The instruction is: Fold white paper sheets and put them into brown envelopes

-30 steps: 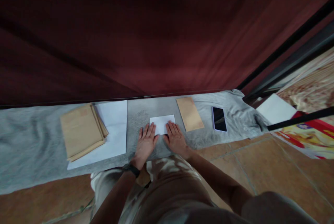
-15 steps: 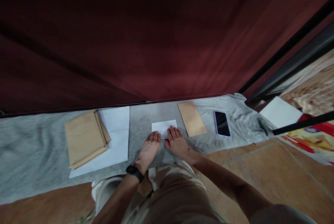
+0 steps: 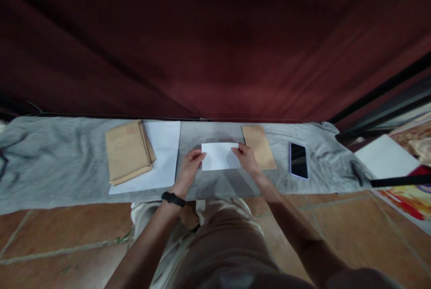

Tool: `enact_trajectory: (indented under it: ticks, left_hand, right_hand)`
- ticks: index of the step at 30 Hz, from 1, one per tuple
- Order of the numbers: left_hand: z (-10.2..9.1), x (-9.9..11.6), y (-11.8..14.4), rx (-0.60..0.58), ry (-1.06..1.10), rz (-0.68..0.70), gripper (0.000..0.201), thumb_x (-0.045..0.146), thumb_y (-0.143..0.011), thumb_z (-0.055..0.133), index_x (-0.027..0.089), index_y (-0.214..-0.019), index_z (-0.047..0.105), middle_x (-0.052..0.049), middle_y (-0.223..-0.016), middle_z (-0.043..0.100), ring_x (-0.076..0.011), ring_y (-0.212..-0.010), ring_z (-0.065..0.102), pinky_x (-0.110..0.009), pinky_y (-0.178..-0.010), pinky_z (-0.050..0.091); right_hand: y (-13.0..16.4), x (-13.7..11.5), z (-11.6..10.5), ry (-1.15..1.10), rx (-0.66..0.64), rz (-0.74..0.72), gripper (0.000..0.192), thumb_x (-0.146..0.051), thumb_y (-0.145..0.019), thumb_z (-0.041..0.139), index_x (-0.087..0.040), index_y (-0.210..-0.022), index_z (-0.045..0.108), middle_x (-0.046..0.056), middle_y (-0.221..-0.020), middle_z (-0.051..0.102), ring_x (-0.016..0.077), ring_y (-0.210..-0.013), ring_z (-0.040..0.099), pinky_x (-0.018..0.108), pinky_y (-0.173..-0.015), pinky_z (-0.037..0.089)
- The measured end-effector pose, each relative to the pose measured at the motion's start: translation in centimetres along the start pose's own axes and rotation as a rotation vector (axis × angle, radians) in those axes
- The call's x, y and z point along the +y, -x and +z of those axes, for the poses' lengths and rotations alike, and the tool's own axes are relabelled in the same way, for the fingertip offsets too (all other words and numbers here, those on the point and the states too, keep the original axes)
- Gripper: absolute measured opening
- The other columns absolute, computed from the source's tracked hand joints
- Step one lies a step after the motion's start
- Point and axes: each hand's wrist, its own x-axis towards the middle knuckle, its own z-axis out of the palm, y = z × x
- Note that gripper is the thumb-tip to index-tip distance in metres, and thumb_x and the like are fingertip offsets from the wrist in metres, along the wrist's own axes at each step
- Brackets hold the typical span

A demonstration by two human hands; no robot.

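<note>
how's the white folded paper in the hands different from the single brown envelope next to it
The white folded paper is held at both ends by the left hand and right hand; the single brown envelope lies untouched on the grey cloth. The paper lies crosswise, the envelope lengthwise. Both are flat rectangles.

things on the grey cloth (image 3: 50,163)
brown envelope stack (image 3: 128,151) on white sheets (image 3: 164,154) at its left; single brown envelope (image 3: 258,146) and phone (image 3: 298,160) toward its right end.

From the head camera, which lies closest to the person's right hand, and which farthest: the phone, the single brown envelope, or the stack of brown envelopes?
Measured from the right hand, which grips the folded white paper:
1. Single brown envelope, just to the hand's right, its edge right at the hand.
2. Phone, farther right on the grey cloth.
3. Stack of brown envelopes, far off to the left, beyond the left hand.
</note>
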Motion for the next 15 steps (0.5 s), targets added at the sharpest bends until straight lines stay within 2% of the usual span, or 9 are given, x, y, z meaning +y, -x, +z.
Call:
enact_trajectory:
  ticks: [5, 9, 12, 15]
  left_hand:
    - [1.3, -2.6, 0.0, -0.029, -0.125, -0.077, 0.017, 0.033, -0.073, 0.07, 0.019, -0.081, 0.068, 0.001, -0.069, 0.068, -0.0153, -0.062, 0.061, -0.026, -0.057, 0.044]
    - [1.8, -3.1, -0.8, -0.028, -0.259, -0.086, 0.01, 0.026, -0.076, 0.068, 0.02, -0.084, 0.069, 0.0, -0.071, 0.069, -0.0176, -0.067, 0.065, -0.027, -0.062, 0.046]
    - [2.0, -2.9, -1.0, -0.023, -0.362, -0.083, 0.01, 0.022, -0.079, 0.068, 0.02, -0.089, 0.069, -0.001, -0.075, 0.071, -0.018, -0.07, 0.066, -0.027, -0.065, 0.045]
    - [2.1, -2.7, -0.9, -0.024, -0.444, -0.087, 0.013, 0.019, -0.082, 0.067, 0.019, -0.094, 0.069, -0.002, -0.078, 0.071, -0.0176, -0.069, 0.065, -0.027, -0.064, 0.044]
  right_hand:
    - [0.5, 1.4, 1.5, 0.067, 0.017, 0.094, 0.022, -0.04, -0.091, 0.057, -0.022, -0.078, 0.061, -0.004, -0.062, 0.053, 0.0145, -0.063, 0.05, 0.023, -0.058, 0.038]
    - [0.4, 2.0, 1.9, 0.127, 0.044, 0.15, 0.012, -0.031, -0.09, 0.057, -0.022, -0.09, 0.065, -0.003, -0.068, 0.057, 0.0167, -0.068, 0.053, 0.025, -0.063, 0.04]
    - [0.6, 2.2, 2.1, 0.191, 0.063, 0.172, 0.024, -0.029, -0.092, 0.056, -0.021, -0.113, 0.066, 0.0, -0.075, 0.063, 0.0189, -0.071, 0.058, 0.027, -0.066, 0.043]
    - [1.0, 2.3, 2.4, 0.315, 0.074, 0.146, 0.042, -0.028, -0.095, 0.053, -0.019, -0.136, 0.058, 0.004, -0.083, 0.068, 0.0216, -0.074, 0.063, 0.031, -0.07, 0.048]
